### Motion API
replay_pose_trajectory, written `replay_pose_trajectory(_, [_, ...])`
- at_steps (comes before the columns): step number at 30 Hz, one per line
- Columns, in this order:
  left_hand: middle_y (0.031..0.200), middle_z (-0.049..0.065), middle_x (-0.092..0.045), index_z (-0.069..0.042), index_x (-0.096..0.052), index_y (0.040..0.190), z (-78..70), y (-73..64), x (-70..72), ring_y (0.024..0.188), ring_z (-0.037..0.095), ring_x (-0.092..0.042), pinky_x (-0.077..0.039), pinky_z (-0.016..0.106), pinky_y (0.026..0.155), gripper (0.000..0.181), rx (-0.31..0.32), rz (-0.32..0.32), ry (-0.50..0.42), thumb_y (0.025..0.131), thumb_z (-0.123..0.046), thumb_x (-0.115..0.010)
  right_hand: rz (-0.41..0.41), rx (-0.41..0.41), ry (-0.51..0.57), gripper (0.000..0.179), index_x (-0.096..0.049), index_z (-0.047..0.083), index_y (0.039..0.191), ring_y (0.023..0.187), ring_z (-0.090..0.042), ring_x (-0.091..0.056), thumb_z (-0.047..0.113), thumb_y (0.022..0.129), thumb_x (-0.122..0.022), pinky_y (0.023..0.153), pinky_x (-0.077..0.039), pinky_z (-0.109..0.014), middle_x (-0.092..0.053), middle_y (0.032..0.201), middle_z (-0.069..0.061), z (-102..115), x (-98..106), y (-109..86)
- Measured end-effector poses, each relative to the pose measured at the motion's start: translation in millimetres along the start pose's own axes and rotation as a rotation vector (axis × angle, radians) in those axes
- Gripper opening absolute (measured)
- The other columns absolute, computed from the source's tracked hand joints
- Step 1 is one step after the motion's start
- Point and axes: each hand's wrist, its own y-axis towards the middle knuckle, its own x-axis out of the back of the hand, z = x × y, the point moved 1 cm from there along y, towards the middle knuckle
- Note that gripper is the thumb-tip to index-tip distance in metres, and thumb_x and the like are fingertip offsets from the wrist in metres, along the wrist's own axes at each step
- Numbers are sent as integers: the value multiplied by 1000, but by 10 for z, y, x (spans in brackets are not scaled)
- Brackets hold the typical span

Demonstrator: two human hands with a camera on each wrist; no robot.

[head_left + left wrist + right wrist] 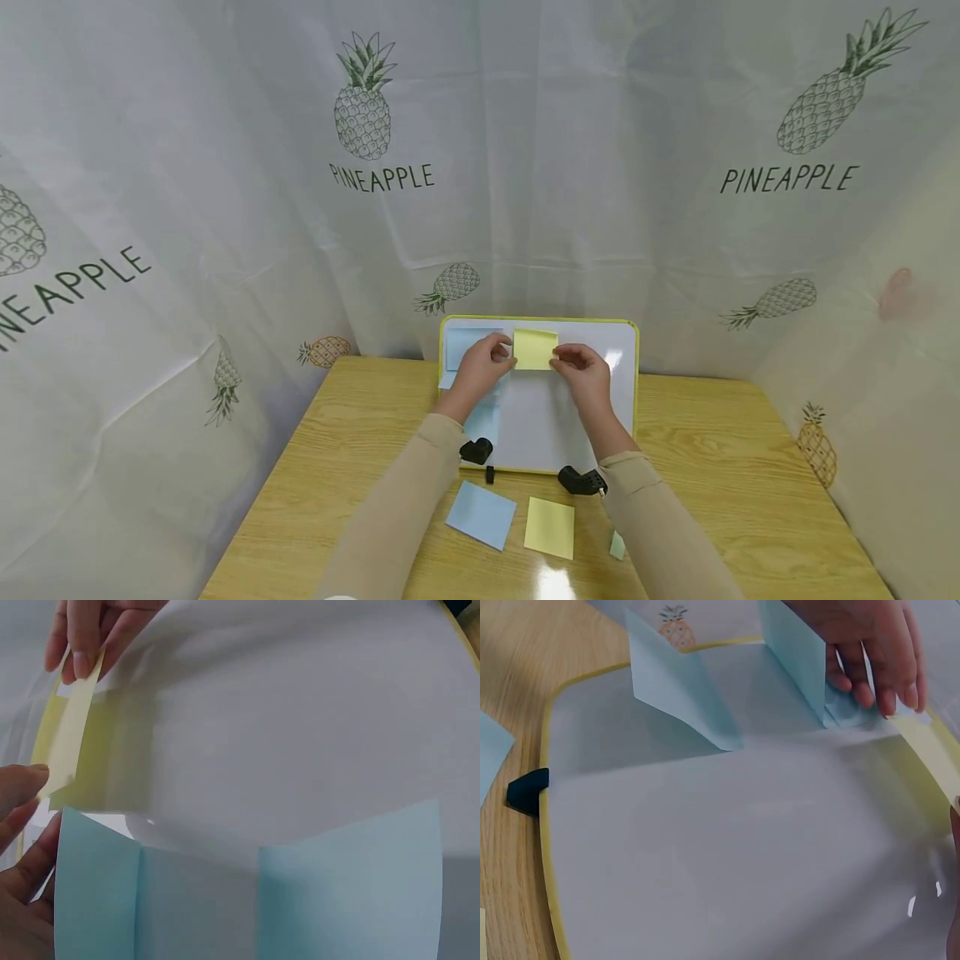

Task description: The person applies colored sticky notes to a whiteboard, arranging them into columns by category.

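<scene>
Mid-frame, my left hand [483, 363] and right hand [588, 375] are pinching a yellow note [535, 349], seemingly unfixed; the whiteboard [536, 429] is already holding blue notes [460, 346].

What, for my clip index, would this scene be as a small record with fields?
Left hand: holds upper yellow note at its left edge
Right hand: holds same note at its right edge
Whiteboard: yellow rim, blue notes along left side
Table: wood-grained, bearing blue paper and yellow paper before the board
Backdrop: printed with pineapples
</scene>
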Motion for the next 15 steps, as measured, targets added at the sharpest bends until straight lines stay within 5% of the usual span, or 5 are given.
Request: replay_pose_trajectory(15, [99, 0, -64, -13, -63, 118, 44, -8, -73, 91, 16, -60, -51, 31, 77, 28, 10, 36, 2, 92, -19, -71, -16, -3, -21, 22, -68, -2, 103, 90, -15, -65, -6, 82, -74, 78, -54, -24, -67, 100, -9, -25, -9, -4])
